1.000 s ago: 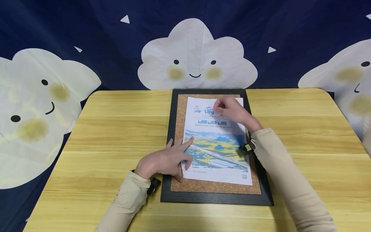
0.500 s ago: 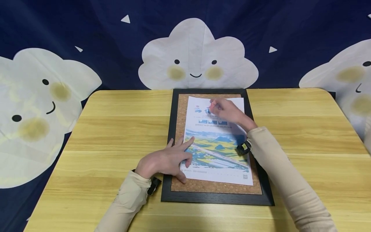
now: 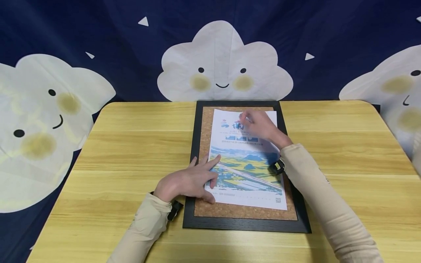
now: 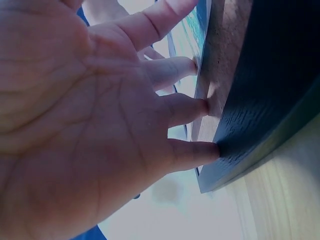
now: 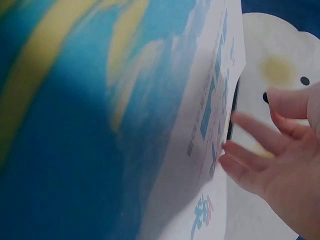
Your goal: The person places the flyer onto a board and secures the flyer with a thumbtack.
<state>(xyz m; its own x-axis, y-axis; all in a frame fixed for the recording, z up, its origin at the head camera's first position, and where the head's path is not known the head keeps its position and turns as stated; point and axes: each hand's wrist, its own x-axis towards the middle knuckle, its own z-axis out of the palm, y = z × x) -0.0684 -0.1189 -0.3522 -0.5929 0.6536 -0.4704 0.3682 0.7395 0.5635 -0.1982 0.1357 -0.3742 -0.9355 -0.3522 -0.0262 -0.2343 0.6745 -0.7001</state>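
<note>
A printed poster sheet point(image 3: 246, 175) with a blue and yellow landscape lies on a cork board point(image 3: 236, 212) in a black frame point(image 3: 246, 224). My left hand point(image 3: 189, 182) rests over the left edge of the sheet with its fingers spread, some on paper, some on cork and frame. Over the upper part of the sheet is my right hand point(image 3: 260, 124), thumb and index tip close together, near the large blue characters. In the right wrist view, the other fingers of the right hand point(image 5: 280, 165) extend toward the paper. Anything between thumb and index is hidden.
The framed board lies on a light wooden table point(image 3: 131, 146), its top near the table's far edge. Behind hangs a dark blue cloth point(image 3: 131, 58) with white smiling clouds point(image 3: 220, 47). Both wrists carry small black devices point(image 3: 277, 167).
My right hand has shifted slightly left across the top of the sheet. My left thumb has moved a little right, onto the sheet's lower left corner. The board stays in place.
</note>
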